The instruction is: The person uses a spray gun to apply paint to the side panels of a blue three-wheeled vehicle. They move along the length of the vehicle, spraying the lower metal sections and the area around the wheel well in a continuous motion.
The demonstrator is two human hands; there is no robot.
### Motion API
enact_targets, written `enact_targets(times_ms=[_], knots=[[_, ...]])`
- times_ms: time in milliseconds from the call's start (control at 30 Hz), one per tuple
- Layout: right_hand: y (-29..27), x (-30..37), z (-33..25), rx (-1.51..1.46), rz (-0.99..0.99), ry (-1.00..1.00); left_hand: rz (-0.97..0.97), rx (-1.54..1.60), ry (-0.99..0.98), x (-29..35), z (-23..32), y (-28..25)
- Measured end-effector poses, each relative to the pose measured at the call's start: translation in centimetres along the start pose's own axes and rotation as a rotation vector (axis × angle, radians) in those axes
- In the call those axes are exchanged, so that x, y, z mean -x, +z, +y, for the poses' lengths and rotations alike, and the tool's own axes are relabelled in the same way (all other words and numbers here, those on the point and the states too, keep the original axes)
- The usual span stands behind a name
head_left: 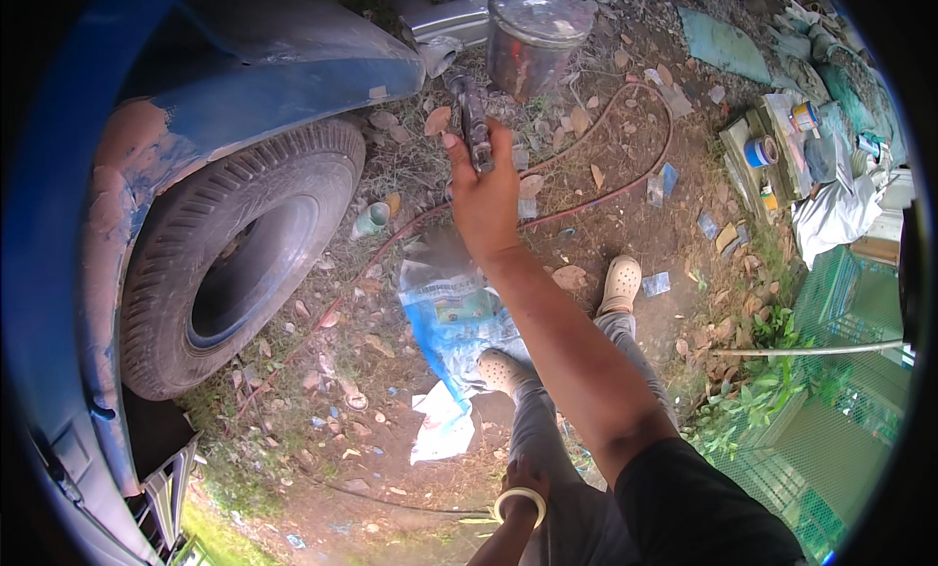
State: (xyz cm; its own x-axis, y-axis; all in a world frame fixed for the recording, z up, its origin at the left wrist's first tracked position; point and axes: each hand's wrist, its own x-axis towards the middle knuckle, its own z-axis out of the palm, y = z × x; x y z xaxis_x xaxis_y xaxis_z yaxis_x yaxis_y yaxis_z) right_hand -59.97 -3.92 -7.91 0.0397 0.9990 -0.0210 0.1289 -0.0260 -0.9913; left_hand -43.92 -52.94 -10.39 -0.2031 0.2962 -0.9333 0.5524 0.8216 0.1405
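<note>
My right hand [489, 200] is stretched forward beside the vehicle's fender, closed round the handle of what looks like a dark metal spray gun [473, 122]. Just beyond it is a round, lidded metal pot [537, 53] with reddish stains; whether pot and gun are joined, I cannot tell. A reddish hose [596, 193] passes close behind this hand. On the left is the blue fender [283, 102], with a pinkish bare patch, over a black tyre [244, 258]. My left hand [528, 476], a cream bangle at its wrist, rests on my grey trouser leg, holding nothing visible.
Blue-stained plastic sheeting [449, 312] and white paper [445, 427] lie by my feet. A pale cup [370, 220] lies near the tyre. On the right, small paint tins [760, 153] stand on boards near a green mesh structure [831, 371]. Dry leaves cover the ground.
</note>
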Motion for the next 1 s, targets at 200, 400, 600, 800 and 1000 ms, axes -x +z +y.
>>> enact_targets(times_ms=[200, 400, 600, 800, 1000], knots=[[0.7, 0.1, 0.4, 0.054, -0.043, -0.024, -0.031, 0.067, -0.039, 0.2, 0.9, -1.2], [-0.4, -1.4, 1.6, -0.054, 0.021, 0.044, -0.027, 0.076, -0.052, 0.1, 1.0, -1.5], [-2.1, -2.5, 3.4, -0.351, 0.135, 0.264, -0.032, 0.053, -0.043, 0.0, 0.8, -1.4], [-2.4, -3.1, 3.6, -0.333, 0.134, 0.280, -0.044, -0.006, -0.023, -0.3, 0.7, -0.9], [-3.3, -2.9, 3.1, -0.265, 0.053, 0.247, -0.045, -0.029, -0.022, -0.3, 1.0, -0.9]])
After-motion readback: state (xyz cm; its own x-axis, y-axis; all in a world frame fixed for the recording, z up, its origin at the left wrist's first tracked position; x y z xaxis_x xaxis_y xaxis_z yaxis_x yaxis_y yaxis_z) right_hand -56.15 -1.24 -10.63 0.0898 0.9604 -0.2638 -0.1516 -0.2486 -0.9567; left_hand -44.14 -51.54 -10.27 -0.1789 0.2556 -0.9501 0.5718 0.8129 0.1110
